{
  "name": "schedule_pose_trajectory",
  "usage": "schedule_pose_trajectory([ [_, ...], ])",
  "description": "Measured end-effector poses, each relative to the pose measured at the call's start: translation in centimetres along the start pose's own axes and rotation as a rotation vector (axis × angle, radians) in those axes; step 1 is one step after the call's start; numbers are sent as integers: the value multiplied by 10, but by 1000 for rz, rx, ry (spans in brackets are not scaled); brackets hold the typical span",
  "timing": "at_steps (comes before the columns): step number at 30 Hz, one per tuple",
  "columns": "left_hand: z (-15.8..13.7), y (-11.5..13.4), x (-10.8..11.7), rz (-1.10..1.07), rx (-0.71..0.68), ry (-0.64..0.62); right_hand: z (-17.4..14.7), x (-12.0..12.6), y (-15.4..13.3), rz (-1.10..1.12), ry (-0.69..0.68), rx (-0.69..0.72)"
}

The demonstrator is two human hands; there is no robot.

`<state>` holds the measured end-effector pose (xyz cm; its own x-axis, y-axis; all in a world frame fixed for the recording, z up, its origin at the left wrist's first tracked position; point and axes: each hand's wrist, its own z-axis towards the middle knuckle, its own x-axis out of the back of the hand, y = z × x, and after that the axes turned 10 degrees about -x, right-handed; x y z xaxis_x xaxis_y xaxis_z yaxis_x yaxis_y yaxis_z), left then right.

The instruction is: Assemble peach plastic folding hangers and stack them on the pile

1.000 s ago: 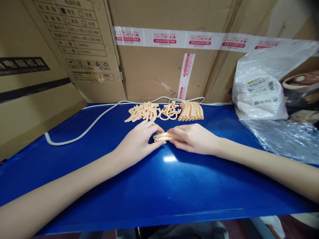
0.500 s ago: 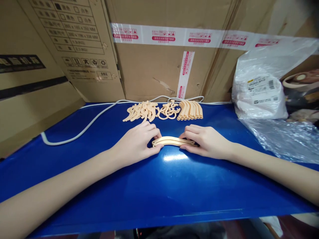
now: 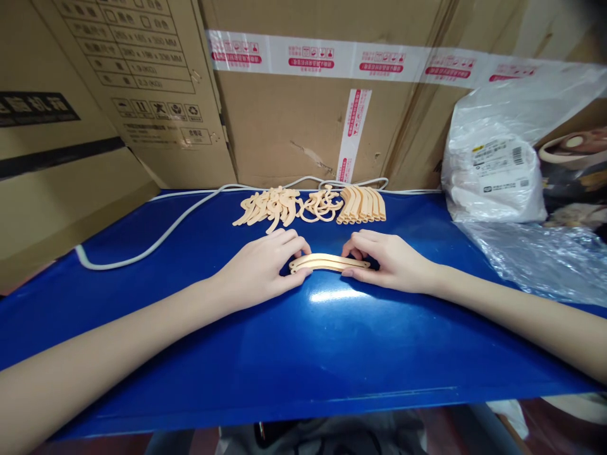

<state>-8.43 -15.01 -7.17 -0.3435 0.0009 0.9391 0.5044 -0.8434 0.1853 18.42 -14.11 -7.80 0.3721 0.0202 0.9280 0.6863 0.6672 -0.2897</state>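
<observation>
Two slim, curved beige pieces [image 3: 327, 260] with small holes in their rounded ends lie side by side, bowed away from me, at the middle of the blue table [image 3: 327, 354]. My left hand [image 3: 272, 262] pinches their left end, thumb on the near side and fingers on the far side. Around the right end, my right hand [image 3: 386, 260] is closed in the same way, with curled fingers behind and the thumb in front. The tip of that right end shows between thumb and fingers. Whether the two pieces are joined I cannot tell.
Along the back lie a heap of curved beige pieces [image 3: 268, 207], a small pile of ring-like pieces [image 3: 320, 205] and a neat stack of curved strips [image 3: 363, 203]. A white cable [image 3: 165, 237] runs behind them. Cardboard boxes [image 3: 294, 126] stand behind; a plastic-wrapped package [image 3: 496, 177] sits right.
The right hand's fingers have shifted slightly and curled more at the right end. The pieces stay in nearly the same place. The camera view has tilted down a little.
</observation>
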Motion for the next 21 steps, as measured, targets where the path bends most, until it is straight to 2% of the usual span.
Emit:
schedule_pose_trajectory([
  [11, 1, 3, 5, -44, -61, -82, 1, 1, 0, 35, -32, 36],
  [21, 4, 5, 7, -42, -36, -77, 1, 1, 0, 58, -47, 4],
])
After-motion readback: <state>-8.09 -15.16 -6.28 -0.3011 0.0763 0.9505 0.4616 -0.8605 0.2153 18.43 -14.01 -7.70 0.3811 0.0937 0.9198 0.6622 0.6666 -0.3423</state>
